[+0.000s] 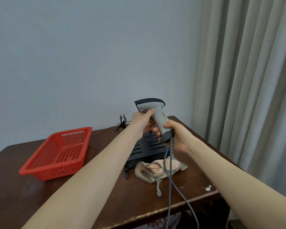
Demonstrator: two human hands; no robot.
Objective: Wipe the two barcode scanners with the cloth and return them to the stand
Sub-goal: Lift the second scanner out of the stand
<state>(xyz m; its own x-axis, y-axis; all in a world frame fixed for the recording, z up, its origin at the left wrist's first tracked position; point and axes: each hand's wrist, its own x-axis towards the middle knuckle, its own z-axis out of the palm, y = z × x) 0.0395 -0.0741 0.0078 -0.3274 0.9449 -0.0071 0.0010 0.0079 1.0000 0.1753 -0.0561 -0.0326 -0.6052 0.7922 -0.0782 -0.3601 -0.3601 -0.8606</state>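
Both hands, left hand (142, 123) and right hand (175, 136), grip grey scanner (157, 116) above dark scuffed wooden table (106, 195); pale wall (89, 55), curtain (246, 80) behind.

Dark brown wooden table (106, 204), worn front edge, white chip near right corner. On it: red perforated basket (59, 154) at left, black slotted stand (148, 149) centre-back, crumpled cloth (158, 169) touching stand's front edge, black cable tangle (122, 123) at back edge

Grey scanner (153, 111) in both hands
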